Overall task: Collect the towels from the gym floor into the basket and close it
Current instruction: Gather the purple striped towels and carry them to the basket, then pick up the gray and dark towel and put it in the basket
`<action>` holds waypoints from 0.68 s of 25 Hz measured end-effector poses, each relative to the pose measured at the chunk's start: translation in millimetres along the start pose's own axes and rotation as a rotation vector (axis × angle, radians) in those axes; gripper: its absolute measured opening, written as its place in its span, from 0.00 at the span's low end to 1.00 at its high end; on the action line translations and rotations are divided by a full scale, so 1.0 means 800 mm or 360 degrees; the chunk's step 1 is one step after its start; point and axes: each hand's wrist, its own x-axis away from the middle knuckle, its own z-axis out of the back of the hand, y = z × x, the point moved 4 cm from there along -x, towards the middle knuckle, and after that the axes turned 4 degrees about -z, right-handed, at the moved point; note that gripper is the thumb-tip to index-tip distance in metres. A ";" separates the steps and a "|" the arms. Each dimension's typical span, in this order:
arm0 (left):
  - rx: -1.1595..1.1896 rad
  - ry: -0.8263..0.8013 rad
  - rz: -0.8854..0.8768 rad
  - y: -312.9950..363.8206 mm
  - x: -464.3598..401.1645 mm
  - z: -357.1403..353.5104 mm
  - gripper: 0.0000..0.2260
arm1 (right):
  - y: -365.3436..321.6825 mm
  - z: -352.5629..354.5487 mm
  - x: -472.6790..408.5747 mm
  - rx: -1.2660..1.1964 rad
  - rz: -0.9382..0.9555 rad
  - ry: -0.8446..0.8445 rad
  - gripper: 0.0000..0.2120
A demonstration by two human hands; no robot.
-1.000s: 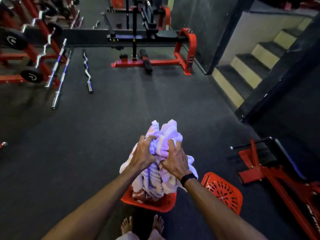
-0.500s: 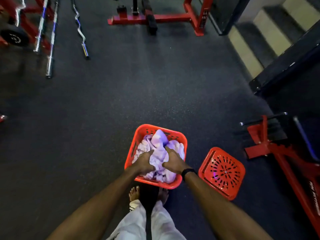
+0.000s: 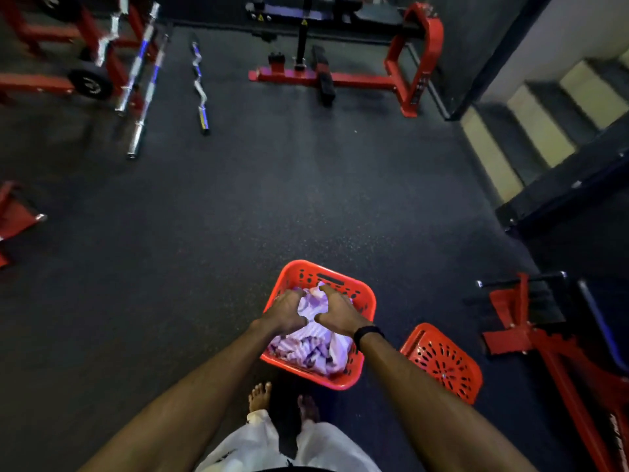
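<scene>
With our left hand [image 3: 287,311] and right hand [image 3: 337,313] spread loose, gripping nothing, over the pale lilac striped towels [image 3: 311,347] in the red perforated plastic basket [image 3: 367,303], we should press evenly below the rim so the red perforated lid [image 3: 442,364] beside it seats.

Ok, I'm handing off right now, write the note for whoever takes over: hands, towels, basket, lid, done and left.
Left hand and right hand: both pressing down on the towels, fingers spread, nothing gripped.
Towels: piled inside the red basket on the floor, just ahead of the feet.
Lid: on the floor to the basket's right, not on.
Done: no loose towels visible on the floor.
Left: take the lid and close the basket.
</scene>
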 end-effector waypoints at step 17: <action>0.0808 0.1431 0.1367 -0.222 0.541 -0.076 0.29 | -0.282 -0.313 0.219 0.1350 0.1516 -0.0827 0.39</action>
